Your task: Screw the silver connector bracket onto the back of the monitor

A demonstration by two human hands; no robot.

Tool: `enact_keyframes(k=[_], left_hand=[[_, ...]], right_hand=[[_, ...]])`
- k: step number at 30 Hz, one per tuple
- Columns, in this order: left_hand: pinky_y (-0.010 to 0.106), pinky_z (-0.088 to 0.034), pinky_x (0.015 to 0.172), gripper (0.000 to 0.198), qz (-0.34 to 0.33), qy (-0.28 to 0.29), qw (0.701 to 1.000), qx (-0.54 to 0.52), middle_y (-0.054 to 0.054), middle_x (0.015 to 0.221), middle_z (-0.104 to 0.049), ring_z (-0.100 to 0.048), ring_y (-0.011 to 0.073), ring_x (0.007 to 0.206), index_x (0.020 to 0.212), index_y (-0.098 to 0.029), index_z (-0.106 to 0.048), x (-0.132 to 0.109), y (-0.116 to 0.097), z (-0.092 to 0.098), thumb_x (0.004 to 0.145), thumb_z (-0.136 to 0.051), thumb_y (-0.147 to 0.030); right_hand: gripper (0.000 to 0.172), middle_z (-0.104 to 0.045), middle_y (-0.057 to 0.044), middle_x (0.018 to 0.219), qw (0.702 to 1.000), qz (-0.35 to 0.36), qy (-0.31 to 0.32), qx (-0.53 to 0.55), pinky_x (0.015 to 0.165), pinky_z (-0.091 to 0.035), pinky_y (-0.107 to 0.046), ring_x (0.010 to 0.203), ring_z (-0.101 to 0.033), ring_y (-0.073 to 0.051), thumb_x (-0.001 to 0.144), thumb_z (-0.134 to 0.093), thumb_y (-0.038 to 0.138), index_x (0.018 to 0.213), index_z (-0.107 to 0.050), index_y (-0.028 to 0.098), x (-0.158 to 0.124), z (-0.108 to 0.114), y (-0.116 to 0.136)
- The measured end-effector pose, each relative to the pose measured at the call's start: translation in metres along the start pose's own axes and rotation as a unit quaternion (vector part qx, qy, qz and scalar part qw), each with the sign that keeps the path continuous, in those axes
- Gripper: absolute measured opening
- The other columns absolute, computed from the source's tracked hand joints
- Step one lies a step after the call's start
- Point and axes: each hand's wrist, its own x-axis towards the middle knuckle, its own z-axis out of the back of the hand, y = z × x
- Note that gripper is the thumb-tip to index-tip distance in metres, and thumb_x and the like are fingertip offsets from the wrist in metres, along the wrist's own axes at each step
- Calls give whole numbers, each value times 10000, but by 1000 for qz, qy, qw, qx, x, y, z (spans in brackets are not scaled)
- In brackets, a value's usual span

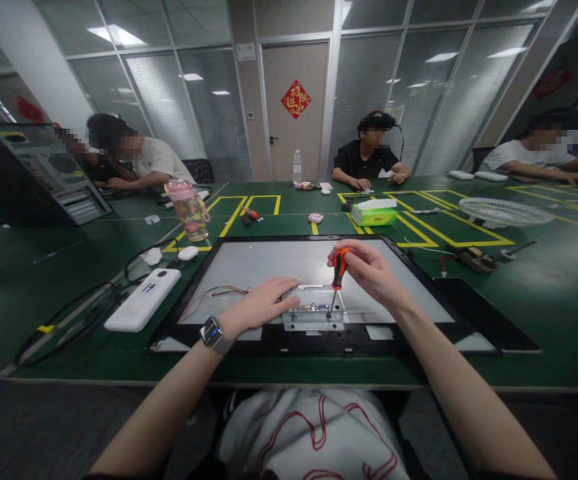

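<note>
My right hand (373,272) grips an orange and black screwdriver (339,267) by its handle. The shaft points down, its tip at the right part of a metal bracket (313,319) with a small circuit board. This bracket sits near the front edge of a flat display panel (239,257) with a black frame, lying on the table. My left hand (263,303) is spread flat over the panel, its fingertips at the bracket's left side. Thin wires (219,291) run left from beneath that hand. Whether the screwdriver tip sits in a screw is too small to tell.
Left of the panel lie a white power bank (143,300) and black cables (63,327); a pink-lidded bottle (189,210) stands behind. Beyond are a green tissue pack (375,212) and a white round grille (505,210). A black slab (483,313) lies right. Several people sit across.
</note>
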Motion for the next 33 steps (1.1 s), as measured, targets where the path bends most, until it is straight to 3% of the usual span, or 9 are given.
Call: enact_keyframes(k=[6, 12, 18, 21, 25, 29, 33], left_hand=[[357, -303, 1144, 593, 0, 2, 1000, -1, 76, 1456, -502, -452, 215, 1332, 1394, -197, -469, 1, 1, -1, 979, -289, -580], [369, -295, 1155, 595, 6, 1, 1000, -9, 73, 1460, -500, -440, 221, 1344, 1392, -195, -475, 0, 1, 0, 975, -302, -583], [331, -281, 1177, 538, -20, 1, 999, -30, 75, 1452, -508, -449, 166, 1340, 1383, -156, -476, -1, 4, 0, 1032, -139, -386], [315, -276, 1177, 539, -4, -7, 1000, -12, 84, 1456, -501, -432, 160, 1354, 1383, -141, -478, -1, 7, -1, 1032, -134, -362], [360, -250, 1184, 544, 25, -15, 999, 28, 96, 1477, -476, -389, 201, 1390, 1375, -160, -504, 0, 10, -2, 1015, -242, -474], [412, -216, 1192, 648, 46, 22, 999, 8, 91, 1545, -381, -332, 250, 1430, 1405, -218, -478, -4, 13, 5, 930, -363, -643], [410, -232, 1190, 733, 67, 39, 997, -29, 82, 1565, -346, -325, 266, 1436, 1422, -237, -457, -10, 15, 12, 855, -458, -702]], right_hand=[[336, -687, -70, 1038, 998, -2, 27, -58, 864, -510, -404, 932, -659, -221, 918, -599, 434, 1198, -635, 253, -1, 3, 3], [194, -609, -25, 903, 967, 103, -111, -203, 787, -494, -346, 791, -575, -179, 797, -744, 369, 951, -702, 258, -2, -7, -2], [272, -652, -44, 942, 987, 66, -61, -135, 876, -465, -396, 909, -608, -216, 950, -531, 390, 1145, -681, 271, -3, -2, -7], [212, -653, -25, 931, 989, 63, -76, -111, 814, -485, -352, 847, -608, -189, 902, -621, 359, 1083, -706, 286, -3, 1, -9], [108, -614, -6, 893, 984, 83, -98, -123, 741, -485, -294, 823, -581, -169, 816, -720, 346, 898, -732, 277, -2, 1, -6], [259, -671, -55, 1012, 994, 37, -47, -93, 815, -500, -373, 891, -630, -217, 886, -611, 412, 1065, -716, 257, -3, 2, -3], [235, -678, -34, 913, 994, 33, -54, -93, 772, -512, -353, 802, -628, -192, 850, -677, 374, 1055, -712, 265, -3, 4, -4]])
